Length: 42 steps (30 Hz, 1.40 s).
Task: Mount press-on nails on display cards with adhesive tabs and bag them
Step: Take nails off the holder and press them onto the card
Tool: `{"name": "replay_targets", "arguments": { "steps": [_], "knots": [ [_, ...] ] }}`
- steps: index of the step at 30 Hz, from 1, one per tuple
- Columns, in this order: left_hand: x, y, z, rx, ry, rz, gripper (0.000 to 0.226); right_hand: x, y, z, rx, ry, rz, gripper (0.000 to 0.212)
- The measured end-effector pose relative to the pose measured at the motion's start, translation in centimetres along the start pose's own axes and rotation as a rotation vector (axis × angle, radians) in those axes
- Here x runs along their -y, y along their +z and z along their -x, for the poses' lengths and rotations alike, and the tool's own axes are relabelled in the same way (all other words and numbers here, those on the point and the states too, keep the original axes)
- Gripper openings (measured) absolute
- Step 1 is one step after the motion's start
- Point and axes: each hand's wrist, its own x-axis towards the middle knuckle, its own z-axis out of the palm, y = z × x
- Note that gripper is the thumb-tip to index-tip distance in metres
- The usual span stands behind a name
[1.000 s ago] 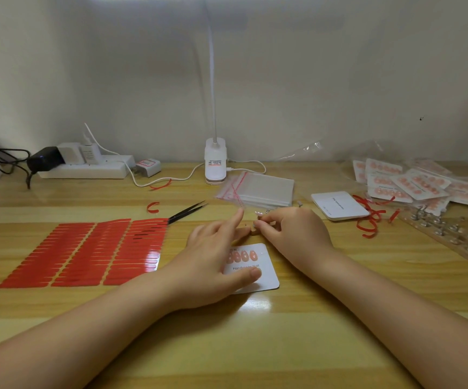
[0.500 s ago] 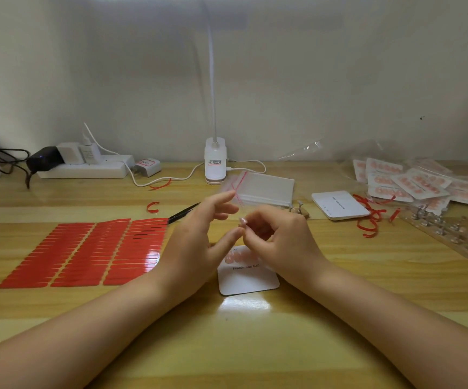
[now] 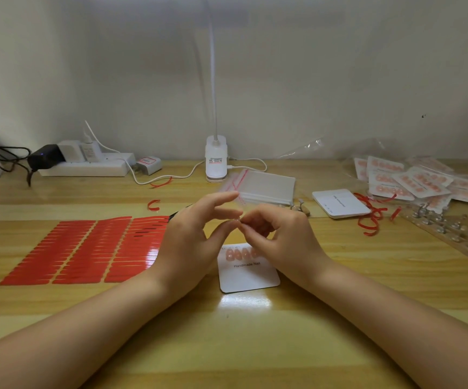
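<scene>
White "Handmade Nail" display card (image 3: pixel 248 272) flat on table, pink press-on nails (image 3: pixel 237 254) along its top edge.

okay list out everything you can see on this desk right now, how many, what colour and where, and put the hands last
display card: one, white, pink nails mounted on it, near centre below the hands
adhesive tab sheets: three, red, left
tweezers: one, black, mostly hidden behind left hand
zip bags: one stack, clear with red seal, centre back
blank cards: one stack, white, right of the bags
bagged nail cards: a pile, pink on white, far right
nail stand board: one, wooden, right edge
red backing strips: several, loose, right
desk lamp: one, white, back centre
power strip: one, white, back left
left hand: fingers spread, thumb meeting right fingertips
right hand: pinching something tiny, unclear
</scene>
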Motion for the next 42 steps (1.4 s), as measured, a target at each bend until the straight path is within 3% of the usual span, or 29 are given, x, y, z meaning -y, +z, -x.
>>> {"name": "replay_targets", "arguments": {
  "steps": [12, 25, 37, 42],
  "knots": [
    [-0.22, -0.14, -0.3, 0.002, -0.28, 0.273, 0.038, -0.31, 0.08, -0.2, 0.033, -0.03, 0.0, 0.008],
    [-0.07, -0.16, -0.39, -0.021, -0.14, 0.043, 0.035, -0.48, 0.01, -0.44, 0.112, 0.005, -0.012, 0.006],
    [-0.03, -0.33, -0.67, -0.027, -0.16, 0.02, 0.035, -0.04, -0.18, -0.59, 0.206, 0.184, -0.2, 0.016],
    [-0.27, -0.31, -0.8, 0.002, -0.267, 0.091, 0.026, 0.1, -0.32, -0.68, 0.253, 0.261, -0.317, 0.017]
  ]
}}
